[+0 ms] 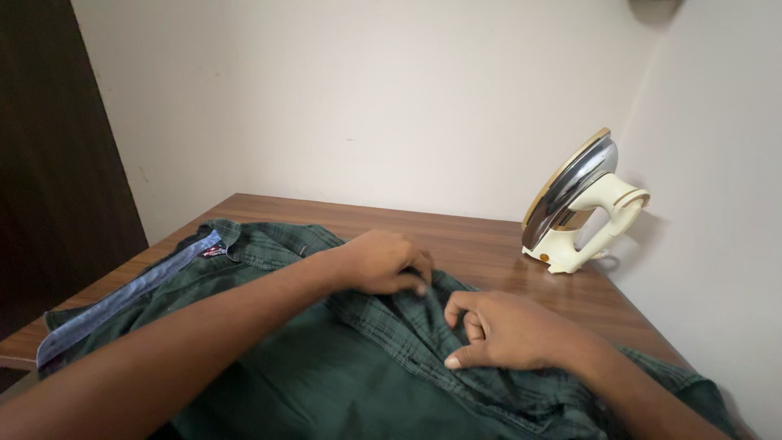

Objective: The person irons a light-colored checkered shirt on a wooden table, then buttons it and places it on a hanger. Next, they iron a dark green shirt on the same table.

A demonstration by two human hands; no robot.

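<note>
Cream walls meet in a corner behind a wooden tabletop. Dark green checked shirt lies spread under both hands, blue-lined collar off beyond the left forearm. Left hand pinches a fabric ridge; right hand, just beside it, pinches the same fold. Judgement: pull the cloth taut and flat between the two grips. Cream iron stands on its heel, well beyond the right hand. No containers seen.

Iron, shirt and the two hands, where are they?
iron (pixel 570 208), head view, on its shiny soleplate
shirt (pixel 326 383), head view, on the green cloth
left hand (pixel 383 262), head view, on its back
right hand (pixel 509 330), head view, on its back
</note>
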